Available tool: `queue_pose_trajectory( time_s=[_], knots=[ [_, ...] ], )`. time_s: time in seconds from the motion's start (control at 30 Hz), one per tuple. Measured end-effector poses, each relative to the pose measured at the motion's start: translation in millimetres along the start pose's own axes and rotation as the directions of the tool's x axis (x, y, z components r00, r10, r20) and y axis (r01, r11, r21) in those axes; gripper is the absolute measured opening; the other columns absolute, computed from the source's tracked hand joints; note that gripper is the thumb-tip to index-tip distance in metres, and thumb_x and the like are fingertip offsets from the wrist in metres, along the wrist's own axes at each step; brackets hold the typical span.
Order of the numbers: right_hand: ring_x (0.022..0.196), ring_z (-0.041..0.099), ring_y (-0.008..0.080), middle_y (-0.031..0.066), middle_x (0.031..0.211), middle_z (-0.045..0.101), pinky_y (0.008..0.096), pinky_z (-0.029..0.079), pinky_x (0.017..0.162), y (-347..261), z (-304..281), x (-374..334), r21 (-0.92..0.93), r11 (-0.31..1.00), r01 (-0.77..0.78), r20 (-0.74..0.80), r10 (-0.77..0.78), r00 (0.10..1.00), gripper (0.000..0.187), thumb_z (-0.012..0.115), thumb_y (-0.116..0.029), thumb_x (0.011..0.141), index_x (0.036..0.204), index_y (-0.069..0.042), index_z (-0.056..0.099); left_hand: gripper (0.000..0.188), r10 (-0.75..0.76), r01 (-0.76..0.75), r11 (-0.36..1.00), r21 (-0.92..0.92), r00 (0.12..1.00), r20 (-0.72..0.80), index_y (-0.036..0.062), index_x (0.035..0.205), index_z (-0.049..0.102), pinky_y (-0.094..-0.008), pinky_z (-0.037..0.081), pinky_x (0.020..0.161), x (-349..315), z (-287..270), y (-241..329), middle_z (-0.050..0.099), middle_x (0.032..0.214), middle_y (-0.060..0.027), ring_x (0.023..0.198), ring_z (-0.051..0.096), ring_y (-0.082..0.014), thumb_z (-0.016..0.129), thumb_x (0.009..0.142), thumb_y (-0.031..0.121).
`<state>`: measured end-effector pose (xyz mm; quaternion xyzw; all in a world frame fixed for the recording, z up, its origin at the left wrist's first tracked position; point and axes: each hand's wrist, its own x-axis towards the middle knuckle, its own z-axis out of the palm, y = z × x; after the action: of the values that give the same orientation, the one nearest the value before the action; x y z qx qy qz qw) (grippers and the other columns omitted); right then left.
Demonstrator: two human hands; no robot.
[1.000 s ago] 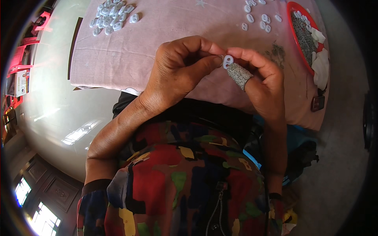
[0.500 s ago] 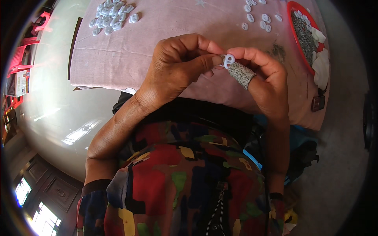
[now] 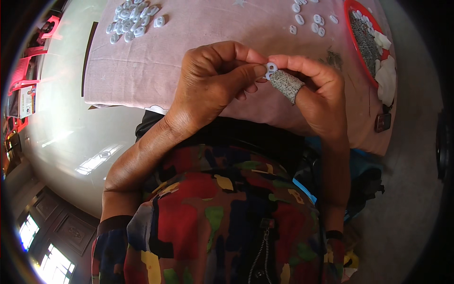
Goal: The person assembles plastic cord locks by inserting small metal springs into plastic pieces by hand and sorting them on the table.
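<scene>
Between my two hands sits a small white oval plastic piece with holes (image 3: 271,69), held up above the cloth. My left hand (image 3: 220,78) pinches it from the left with thumb and forefinger. From the right, my right hand (image 3: 317,90) grips the same piece; a grey speckled knitted sleeve (image 3: 286,86) covers its thumb. Fingertips hide part of the piece, and whether a metal part is fitted in it cannot be made out.
A pink cloth (image 3: 137,75) covers the table. A heap of similar white pieces (image 3: 131,20) lies far left, with several loose ones (image 3: 315,23) far right. The red tray (image 3: 348,28) holds small grey metal parts (image 3: 363,40) and white pieces. A small dark object (image 3: 382,122) hangs at the table's right edge.
The white piece and both hands have shifted slightly left and up. The piece is turned a little between the fingertips, and both hands keep hold of it.
</scene>
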<state>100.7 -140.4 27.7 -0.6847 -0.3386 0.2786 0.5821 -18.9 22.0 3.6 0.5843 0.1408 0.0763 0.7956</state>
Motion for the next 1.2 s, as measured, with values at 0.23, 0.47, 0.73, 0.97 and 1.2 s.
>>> queue_pose_trajectory(
  time_s=[0.23,0.47,0.73,0.97,1.2],
  knots=[
    [0.093,0.067,0.0116,0.0088,0.099,0.072,0.0234,0.053,0.083,-1.7,-2.3,3.5,0.090,0.994,-0.067,-0.012,0.069,0.998,0.026,0.058,0.008,0.089,0.113,0.005,0.068,0.020,-0.093,0.094,0.990,-0.105,0.995,0.021,-0.0004,0.112,0.068,-0.0195,0.051,0.065,7.1,-1.2,6.1,0.072,0.092,-0.0067,0.076,0.066,-0.0091,0.065,0.097,0.012],
    [0.093,0.066,0.0113,0.0088,0.100,0.072,0.0233,0.053,0.082,5.4,-2.7,1.5,0.065,0.995,-0.077,0.026,0.075,0.997,0.028,0.058,0.008,0.088,0.114,0.004,0.067,0.025,-0.230,0.236,0.968,-0.086,0.970,0.074,-0.0006,0.115,0.068,-0.0199,0.053,0.064,11.3,-6.4,8.3,0.072,0.091,-0.0073,0.076,0.068,-0.0101,0.066,0.096,0.015],
    [0.079,0.067,0.0184,0.0079,0.088,0.069,0.0303,0.053,0.067,-8.5,11.1,-6.8,-0.588,0.786,0.190,-0.051,-0.270,0.962,0.039,0.076,0.001,0.074,0.112,-0.001,0.069,0.021,-0.217,0.214,0.961,-0.173,0.976,0.005,0.0007,0.105,0.068,-0.0207,0.053,0.069,9.2,3.1,6.8,0.071,0.094,-0.0052,0.081,0.067,-0.0095,0.068,0.094,0.018],
    [0.074,0.064,0.0297,0.0111,0.082,0.065,0.0383,0.052,0.064,-2.6,13.2,0.4,-0.705,0.621,0.343,0.031,-0.457,0.889,0.039,0.078,-0.002,0.068,0.106,-0.001,0.070,0.022,-0.238,0.238,0.958,-0.161,0.971,0.019,0.0014,0.107,0.068,-0.0205,0.051,0.069,7.6,3.0,6.5,0.070,0.095,-0.0036,0.082,0.064,-0.0085,0.068,0.094,0.019],
    [0.078,0.065,0.0302,0.0116,0.086,0.065,0.0394,0.052,0.066,-8.4,10.1,-2.4,-0.749,0.548,0.373,0.096,-0.468,0.879,0.040,0.075,0.000,0.066,0.106,-0.001,0.070,0.022,-0.221,0.225,0.971,-0.081,0.974,0.056,0.0011,0.105,0.070,-0.0206,0.049,0.065,7.7,-1.8,8.2,0.070,0.093,-0.0026,0.080,0.062,-0.0070,0.067,0.095,0.021]
  ],
)
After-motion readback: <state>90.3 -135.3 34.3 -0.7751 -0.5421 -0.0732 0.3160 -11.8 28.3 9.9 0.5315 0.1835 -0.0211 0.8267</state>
